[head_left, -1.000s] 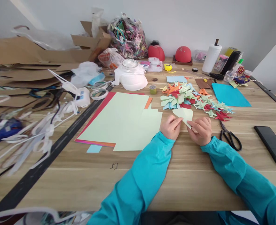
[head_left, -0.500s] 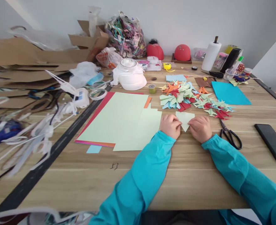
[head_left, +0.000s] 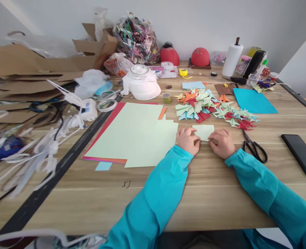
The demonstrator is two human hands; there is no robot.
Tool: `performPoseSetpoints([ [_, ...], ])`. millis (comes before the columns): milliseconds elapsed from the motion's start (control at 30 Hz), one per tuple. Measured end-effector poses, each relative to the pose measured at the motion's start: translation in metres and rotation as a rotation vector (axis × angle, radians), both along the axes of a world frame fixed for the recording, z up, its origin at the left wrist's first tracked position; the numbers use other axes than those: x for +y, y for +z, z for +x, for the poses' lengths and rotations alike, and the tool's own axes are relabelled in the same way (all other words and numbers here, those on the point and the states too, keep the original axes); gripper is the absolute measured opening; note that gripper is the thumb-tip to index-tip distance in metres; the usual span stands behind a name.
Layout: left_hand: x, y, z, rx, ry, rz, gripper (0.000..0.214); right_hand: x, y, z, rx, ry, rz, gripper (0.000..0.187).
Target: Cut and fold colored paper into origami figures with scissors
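A small piece of pale green paper [head_left: 204,130] lies flat on the table between my hands and looks roughly rectangular. My left hand [head_left: 188,140] pinches its left edge between thumb and fingers. At the lower right corner, the closed fingers of my right hand [head_left: 223,143] grip the same paper. Just beyond it is a heap of folded paper pieces [head_left: 198,105] in green, orange, red and blue. Black-handled scissors [head_left: 255,149] rest to the right of my right hand, their tips by the red folded pieces.
Large pale green sheets [head_left: 132,135] over red and orange ones lie left of my hands. A phone [head_left: 301,155] is at the right. Farther back are a blue sheet [head_left: 255,101], a thread spool [head_left: 166,98] and a tape measure [head_left: 183,72]. White cords [head_left: 47,155] clutter the left side.
The paper's lower end was a downward point; now its lower edge looks straight, with the side corners opened out. Both hands stay at its sides. The view has shifted slightly.
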State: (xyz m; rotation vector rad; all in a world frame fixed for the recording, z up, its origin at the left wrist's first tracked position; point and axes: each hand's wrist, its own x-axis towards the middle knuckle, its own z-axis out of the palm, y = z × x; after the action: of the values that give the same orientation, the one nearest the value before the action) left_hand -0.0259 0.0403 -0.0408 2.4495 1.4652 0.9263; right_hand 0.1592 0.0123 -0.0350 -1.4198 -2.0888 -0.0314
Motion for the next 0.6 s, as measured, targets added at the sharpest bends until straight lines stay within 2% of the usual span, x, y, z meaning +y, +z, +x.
performPoseSetpoints([
  [133,-0.002,0.001,0.000,0.015,-0.015,-0.064,0.007,-0.001,0.000,0.002,0.009,-0.026,-0.029,0.014],
  [333,-0.002,0.003,0.004,0.051,0.061,-0.146,0.010,0.006,-0.003,0.002,0.035,-0.122,-0.189,0.022],
  [600,-0.002,0.004,0.009,0.117,0.120,-0.182,0.014,0.009,0.005,-0.005,-0.145,-0.186,-0.205,0.023],
])
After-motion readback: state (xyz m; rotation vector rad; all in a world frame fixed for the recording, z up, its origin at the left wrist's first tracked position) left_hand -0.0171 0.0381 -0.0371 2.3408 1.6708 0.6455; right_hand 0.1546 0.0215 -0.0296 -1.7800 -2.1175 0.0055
